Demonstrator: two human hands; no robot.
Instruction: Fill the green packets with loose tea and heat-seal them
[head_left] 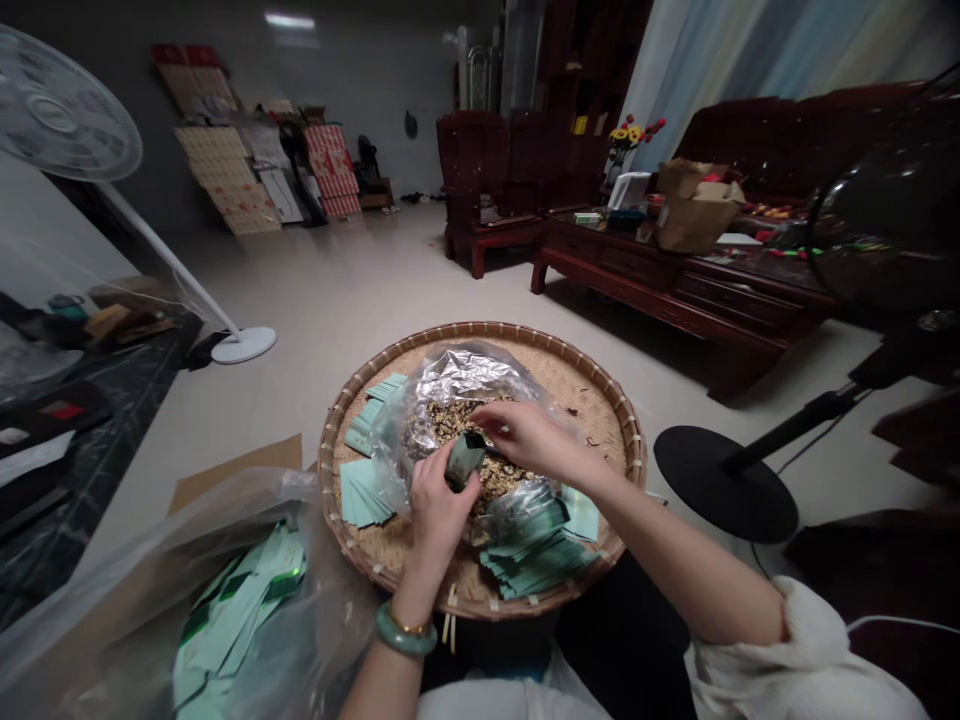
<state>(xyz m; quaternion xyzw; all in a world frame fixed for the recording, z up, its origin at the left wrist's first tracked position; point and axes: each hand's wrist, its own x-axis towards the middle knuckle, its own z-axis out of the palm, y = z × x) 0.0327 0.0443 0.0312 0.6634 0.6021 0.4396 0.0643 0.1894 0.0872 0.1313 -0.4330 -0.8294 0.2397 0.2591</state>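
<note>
A round woven bamboo tray [600, 385] rests in front of me. On it lies an open clear plastic bag [457, 375] holding a loose brownish dried mix [450, 418]. My left hand [437, 510] is closed around a small green packet [465, 458], held open over the mix. My right hand [525, 435] pinches at the packet's mouth, fingers pressed together; what they hold is too small to see. Stacks of flat light-green packets [536, 560] lie on the tray at the right, and more green packets [364, 490] at the left.
A clear plastic bag of green packets [240, 610] sits at the lower left beside cardboard [232, 465]. A white standing fan [67, 115] is at the left, a black fan base [724, 480] at the right. A dark wooden table [675, 280] with boxes stands behind.
</note>
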